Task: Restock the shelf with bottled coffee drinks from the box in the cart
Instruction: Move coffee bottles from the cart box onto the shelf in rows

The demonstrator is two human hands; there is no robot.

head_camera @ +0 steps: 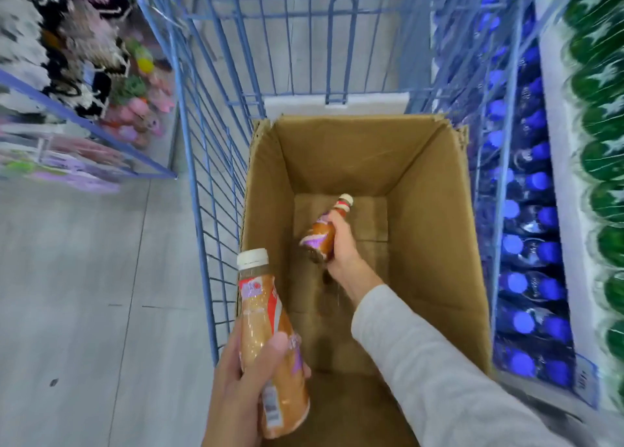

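Observation:
An open cardboard box (435,217) stands inside a blue wire cart (216,183). My left hand (243,386) grips a tan coffee bottle (266,342) with a white cap, held upright over the box's near left corner. My right hand (341,247) reaches deep into the box and grips a second coffee bottle (320,233) by its body, cap pointing away from me. The box floor around that bottle looks bare. My grey sleeve (439,369) crosses the box's near right side.
Packs of blue-capped bottles (526,244) and green bottles (604,183) line the shelving right of the cart. A display of colourful goods (101,85) stands at the far left. Grey floor (84,294) stretches left of the cart.

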